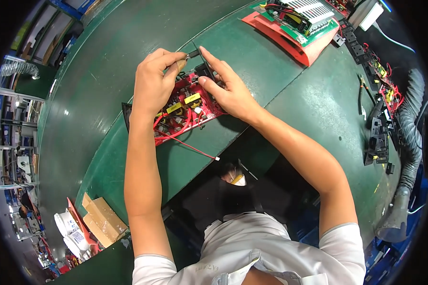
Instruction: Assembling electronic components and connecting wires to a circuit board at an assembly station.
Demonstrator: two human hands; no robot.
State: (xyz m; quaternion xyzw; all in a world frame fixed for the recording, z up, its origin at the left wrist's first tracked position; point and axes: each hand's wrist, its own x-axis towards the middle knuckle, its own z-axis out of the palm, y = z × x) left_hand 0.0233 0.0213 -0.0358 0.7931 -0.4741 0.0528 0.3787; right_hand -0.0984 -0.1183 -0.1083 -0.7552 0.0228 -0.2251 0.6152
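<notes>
A red circuit board (205, 100) with yellow-labelled parts and red wires lies on the green worktop in front of me. Black end pieces stand at both its ends. My right hand (230, 90) grips the black end panel (203, 70) on the board's right, thumb on the inner side and fingers along the outer side. My left hand (157, 78) is closed in a pinch above the board's far edge, next to that panel. A small metallic bit shows at its fingertips, too small to name. One red wire with a white connector (217, 158) trails toward me over the table edge.
At the far right, a red tray (290, 45) carries a green board with a silver vented cover. Cutters (363, 97) and several black plastic parts (378, 135) lie on the right, beside a grey flexible duct (411, 137). An open cardboard box (103, 221) and white containers (72, 232) stand at the near left.
</notes>
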